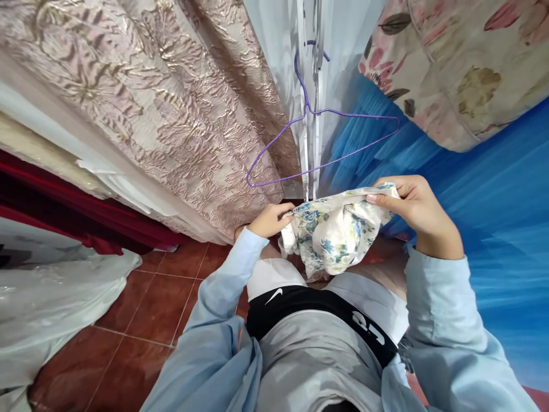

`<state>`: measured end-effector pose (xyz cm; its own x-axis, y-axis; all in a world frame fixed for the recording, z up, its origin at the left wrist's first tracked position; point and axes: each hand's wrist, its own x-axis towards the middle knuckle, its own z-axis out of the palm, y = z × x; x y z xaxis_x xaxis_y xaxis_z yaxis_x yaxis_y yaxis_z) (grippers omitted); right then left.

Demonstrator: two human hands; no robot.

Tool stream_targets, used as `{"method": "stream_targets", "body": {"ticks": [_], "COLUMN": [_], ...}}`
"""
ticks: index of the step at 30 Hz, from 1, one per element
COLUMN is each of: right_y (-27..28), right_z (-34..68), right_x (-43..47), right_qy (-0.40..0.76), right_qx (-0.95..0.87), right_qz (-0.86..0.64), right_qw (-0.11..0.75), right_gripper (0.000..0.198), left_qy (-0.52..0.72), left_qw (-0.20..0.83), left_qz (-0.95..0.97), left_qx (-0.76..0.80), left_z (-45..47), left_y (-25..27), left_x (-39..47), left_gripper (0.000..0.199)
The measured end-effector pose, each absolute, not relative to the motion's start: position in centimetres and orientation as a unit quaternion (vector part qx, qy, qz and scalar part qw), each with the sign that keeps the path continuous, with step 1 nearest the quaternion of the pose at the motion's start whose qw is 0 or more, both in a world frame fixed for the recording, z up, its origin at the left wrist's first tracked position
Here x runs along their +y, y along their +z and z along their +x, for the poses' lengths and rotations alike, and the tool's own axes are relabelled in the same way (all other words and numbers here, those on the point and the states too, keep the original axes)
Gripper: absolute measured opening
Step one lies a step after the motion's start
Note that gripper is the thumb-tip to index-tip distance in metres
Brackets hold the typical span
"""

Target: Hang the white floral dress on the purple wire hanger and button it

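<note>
A white garment with blue and yellow-green flowers (337,232) is stretched between my two hands, its lower part hanging in loose folds. At its left end, my left hand (271,220) pinches the top edge. My right hand (409,200) grips the opposite upper corner, thumb lying along the near side. What kind of garment it is cannot be made out. Just beyond it, a purple clothes hanger (323,166) hangs bare on a white metal upright, touched by neither hand.
Pink embossed fabric (184,114) hangs at the left, with dark red cloth (77,200) beside it. Blue tulle (506,229) and a floral cloth (467,74) hang at the right. White upright rails (316,123) stand ahead. Reddish floor tiles (141,309) show at lower left.
</note>
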<state>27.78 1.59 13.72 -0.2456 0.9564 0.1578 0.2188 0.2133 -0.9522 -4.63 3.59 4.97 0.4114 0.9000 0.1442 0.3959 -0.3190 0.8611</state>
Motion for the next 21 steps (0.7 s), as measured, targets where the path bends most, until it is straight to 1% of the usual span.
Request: {"method": "stream_targets", "body": {"ticks": [2, 6, 8, 9, 10, 12, 14, 17, 19, 21], "right_y": [13.3, 12.7, 12.5, 12.5, 12.4, 12.1, 11.5, 9.9, 8.9, 8.2], "right_z": [27.6, 26.6, 25.7, 25.3, 24.9, 24.3, 24.3, 25.2, 26.1, 26.8], "right_x": [1.5, 1.6, 1.7, 1.7, 1.7, 1.8, 2.2, 3.4, 4.6, 6.2], "right_qy": [0.446, 0.444, 0.451, 0.456, 0.462, 0.47, 0.473, 0.456, 0.415, 0.356], "right_qx": [-0.66, -0.673, -0.679, -0.681, -0.681, -0.677, -0.663, -0.629, -0.611, -0.61], "right_qz": [-0.449, -0.442, -0.432, -0.427, -0.422, -0.417, -0.415, -0.412, -0.414, -0.416], "right_qw": [0.405, 0.393, 0.386, 0.383, 0.379, 0.383, 0.406, 0.476, 0.533, 0.573], "right_gripper": [0.042, 0.044, 0.044, 0.045, 0.045, 0.047, 0.047, 0.043, 0.04, 0.036], "left_qy": [0.324, 0.415, 0.452, 0.472, 0.494, 0.546, 0.584, 0.585, 0.579, 0.581], "left_qw": [0.307, 0.134, 0.086, 0.085, 0.102, 0.177, 0.291, 0.45, 0.497, 0.491], "left_qz": [0.775, 0.761, 0.728, 0.708, 0.686, 0.638, 0.587, 0.521, 0.497, 0.497], "left_qx": [0.447, 0.48, 0.508, 0.519, 0.524, 0.513, 0.48, 0.428, 0.412, 0.417], "left_z": [-6.5, -10.8, -12.7, -13.5, -14.1, -14.7, -14.6, -13.7, -13.2, -12.9], "left_y": [5.6, 6.3, 6.5, 6.6, 6.7, 7.0, 7.5, 8.5, 9.2, 9.7], "left_x": [3.6, 3.6, 4.1, 4.6, 5.1, 6.3, 7.4, 8.7, 9.1, 9.1], "left_gripper": [0.016, 0.012, 0.011, 0.011, 0.011, 0.013, 0.017, 0.024, 0.018, 0.008]}}
